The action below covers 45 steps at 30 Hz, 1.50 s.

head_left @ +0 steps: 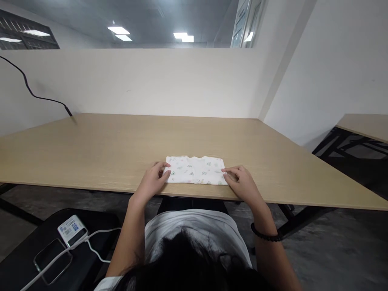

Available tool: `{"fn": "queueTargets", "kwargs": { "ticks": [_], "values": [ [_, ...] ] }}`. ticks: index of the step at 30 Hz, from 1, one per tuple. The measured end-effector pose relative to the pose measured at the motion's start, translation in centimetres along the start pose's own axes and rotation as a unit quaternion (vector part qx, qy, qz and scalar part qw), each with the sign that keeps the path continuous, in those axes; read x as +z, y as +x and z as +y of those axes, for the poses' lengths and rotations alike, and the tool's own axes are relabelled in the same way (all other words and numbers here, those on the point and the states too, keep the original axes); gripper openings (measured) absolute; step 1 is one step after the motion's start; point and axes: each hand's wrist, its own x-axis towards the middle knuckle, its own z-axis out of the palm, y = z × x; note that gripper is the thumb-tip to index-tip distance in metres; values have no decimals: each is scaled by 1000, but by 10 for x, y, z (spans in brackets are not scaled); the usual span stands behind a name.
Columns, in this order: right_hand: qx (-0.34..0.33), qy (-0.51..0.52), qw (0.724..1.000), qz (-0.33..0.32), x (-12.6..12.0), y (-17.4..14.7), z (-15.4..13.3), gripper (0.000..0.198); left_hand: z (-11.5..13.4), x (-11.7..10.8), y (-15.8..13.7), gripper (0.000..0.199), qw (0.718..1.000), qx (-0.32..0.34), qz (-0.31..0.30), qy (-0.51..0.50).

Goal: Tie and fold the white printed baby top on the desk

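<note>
A white cloth with a small green and pink print lies on the table near its front edge. It is folded into a flat, wide rectangle, and its top edge is slightly wavy. My left hand has its thumb and forefinger on the cloth's left end. At the opposite end, the thumb and fingertips of my right hand grip the right edge. Both hands are curled, with the wrists over the table's front edge. How far the fingers reach under the fabric is hidden.
The light wooden table runs back to a white partition. A black cable hangs at the left. Below left, a black seat holds a white power bank, a phone-shaped object and a white cable. Another table stands right.
</note>
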Motion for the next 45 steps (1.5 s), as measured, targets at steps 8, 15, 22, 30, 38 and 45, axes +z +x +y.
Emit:
{"fn": "queueTargets", "kwargs": {
  "ticks": [8, 15, 22, 30, 38, 45],
  "values": [
    [-144, -74, 986, -40, 30, -9, -63, 57, 47, 35, -21, 77, 967, 174, -113, 151],
    [-82, -176, 974, -115, 44, -26, -53, 67, 31, 35, -31, 97, 952, 151, -154, 218],
    [-10, -205, 974, -92, 12, -36, -18, 75, -1, 3, -55, 80, 951, 141, -89, 260],
    [-106, -230, 963, -88, 11, -42, -25, 82, -12, 3, -62, 65, 947, 220, -12, 235],
    [-213, -195, 948, -134, -6, -44, -8, 59, -18, -12, -66, 37, 949, 280, -9, 142],
    [-271, -97, 956, -62, -25, -56, -2, 32, -10, -23, -78, 35, 950, 305, 22, 68]
  ]
}}
